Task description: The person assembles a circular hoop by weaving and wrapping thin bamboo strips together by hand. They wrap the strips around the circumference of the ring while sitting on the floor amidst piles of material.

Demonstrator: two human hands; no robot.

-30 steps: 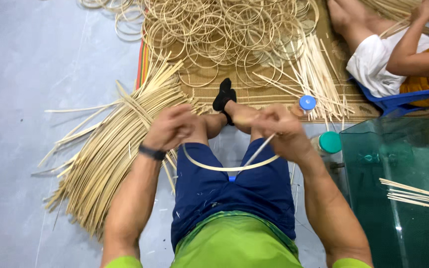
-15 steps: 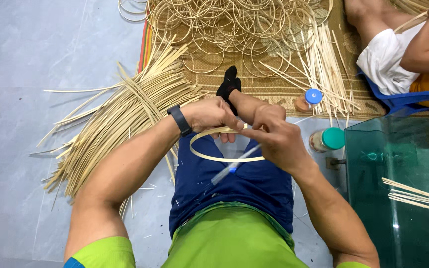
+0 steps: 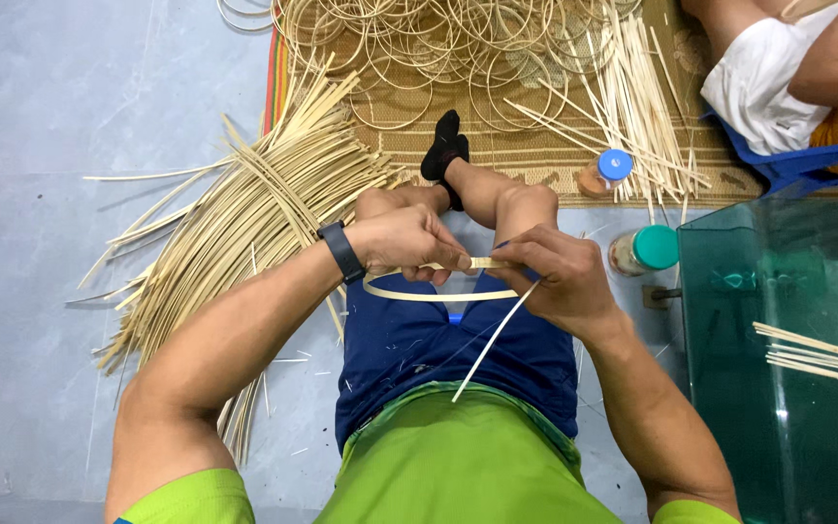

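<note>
Both hands, left hand [image 3: 407, 243] and right hand [image 3: 553, 279], pinching a cane hoop [image 3: 438, 293] over the lap.

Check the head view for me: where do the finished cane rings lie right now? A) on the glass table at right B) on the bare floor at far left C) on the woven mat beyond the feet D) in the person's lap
C: the cane rings lie piled on the woven mat, past the black-socked foot.

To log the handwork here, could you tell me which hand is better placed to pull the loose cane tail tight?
Probably the right hand: the loose cane tail runs down from its fingers, free over the lap. The left hand pinches the cane hoop at the overlap, steadying it.
</note>
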